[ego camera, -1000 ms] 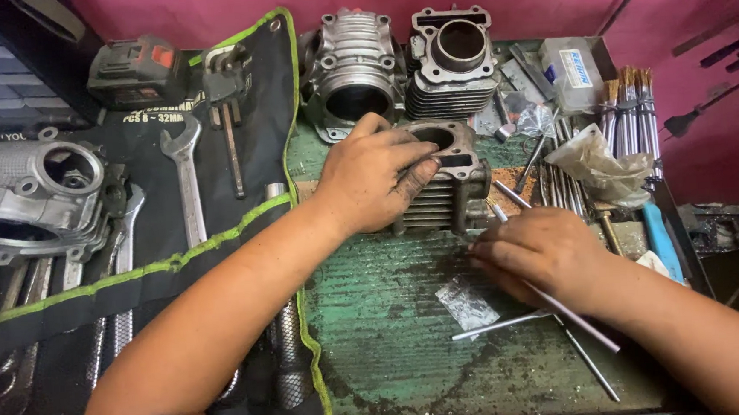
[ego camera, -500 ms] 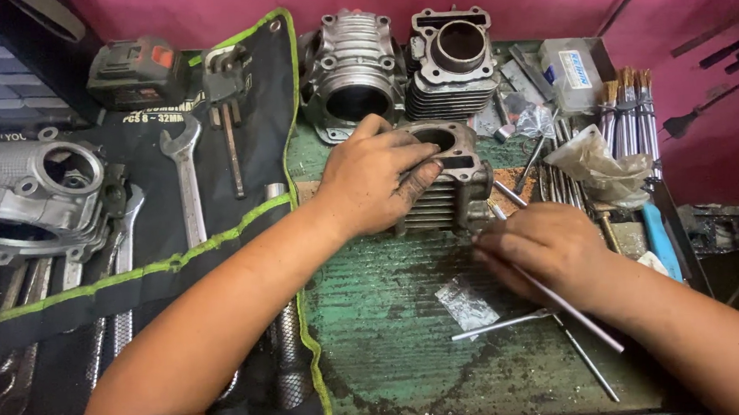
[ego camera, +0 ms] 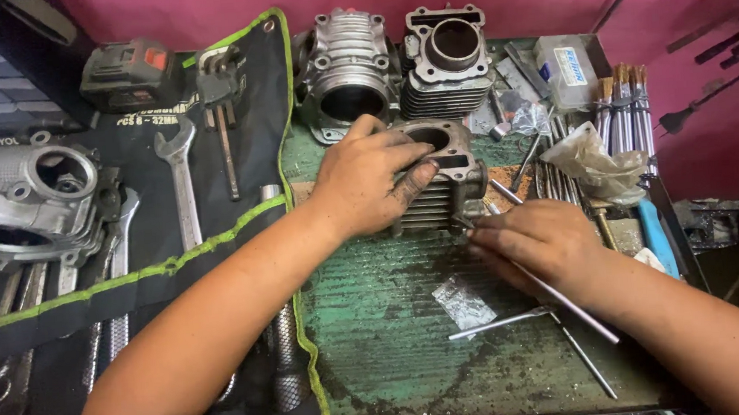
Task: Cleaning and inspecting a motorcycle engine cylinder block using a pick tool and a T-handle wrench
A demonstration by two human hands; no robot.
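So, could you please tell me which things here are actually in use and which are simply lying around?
In use:
- left hand gripping the finned engine cylinder
- right hand holding a thin metal rod at the cylinder's base

Lying about:
- two other cylinders at the back
- wrench on the tool roll
- engine casing
- brushes
- loose rods
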